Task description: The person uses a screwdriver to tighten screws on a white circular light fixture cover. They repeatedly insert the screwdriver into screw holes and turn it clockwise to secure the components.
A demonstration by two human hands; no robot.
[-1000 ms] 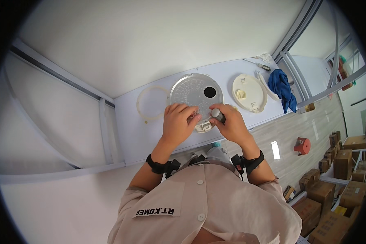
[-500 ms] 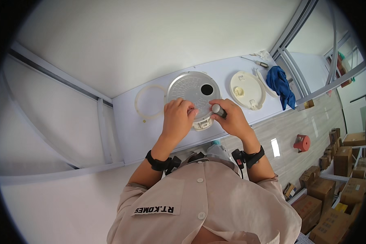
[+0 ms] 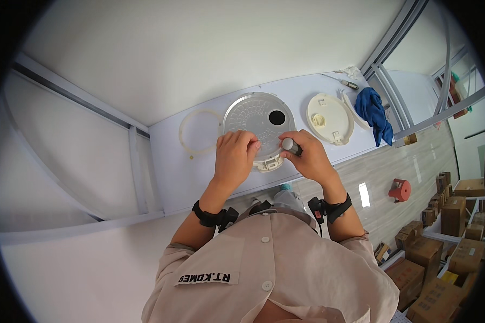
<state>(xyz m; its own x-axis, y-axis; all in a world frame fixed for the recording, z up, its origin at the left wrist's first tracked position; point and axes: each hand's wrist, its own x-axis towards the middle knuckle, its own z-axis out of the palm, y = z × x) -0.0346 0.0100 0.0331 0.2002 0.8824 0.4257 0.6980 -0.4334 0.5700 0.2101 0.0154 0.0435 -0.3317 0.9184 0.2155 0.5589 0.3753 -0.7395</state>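
A round silver metal lid [image 3: 253, 116] with embossed rings and a black oval patch [image 3: 277, 117] lies on the table, with a cream plastic catch [image 3: 268, 164] at its near edge. My left hand [image 3: 233, 157] rests over the lid's near left side. Its thumb and forefinger are pressed together, and whatever they may pinch is hidden. In my right hand [image 3: 311, 156], at the near right edge, is a grey-handled screwdriver [image 3: 292, 146]. Its rounded handle end shows, but the shaft is out of sight.
Left of the lid lies a pale ring [image 3: 181, 135]. To the right are a cream round cover [image 3: 334, 110], a blue cloth [image 3: 373, 116] and another screwdriver [image 3: 349, 84]. Metal frame posts bound the table. Beyond are a red stool [image 3: 400, 190] and cardboard boxes [image 3: 424, 253].
My left fingertips have drawn slightly left across the lid, with thumb and forefinger closer together. The right hand keeps its hold near the lid's edge. The whole view has shifted a little.
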